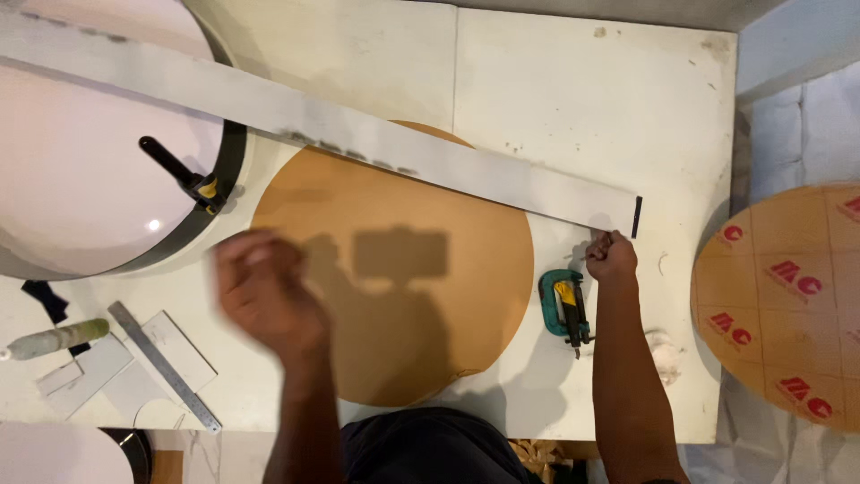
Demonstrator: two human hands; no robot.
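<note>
Right hand point(612, 258) is seen with fingers pinched shut on the near end of a long white strip point(376, 134), just by the strip's dark end edge. Left hand point(264, 291) is motion-blurred, held over the brown round disc point(394, 269); fingers appear loosely curled, nothing seen held, exact state cannot be told. The strip is laid diagonally across the white surface point(582, 81), from the large white round panel point(81, 161) at upper left, over the top edge of the disc, to the right hand. A black-handled clamp point(184, 177) is seen gripping the dark rim of the round panel. A green C-clamp point(564, 305) lies on the surface just beside the right hand, between it and the disc. A steel ruler point(166, 367), white offcuts point(98, 372) and a pale tube point(54, 339) lie at lower left. A second brown disc with red markings point(788, 305) is seen apart at the right. Step in hand is judged as positioning or pulling the strip taut along the disc. The next move would likely call for the free hand to be brought onto the strip while the end is kept pinched.
</note>
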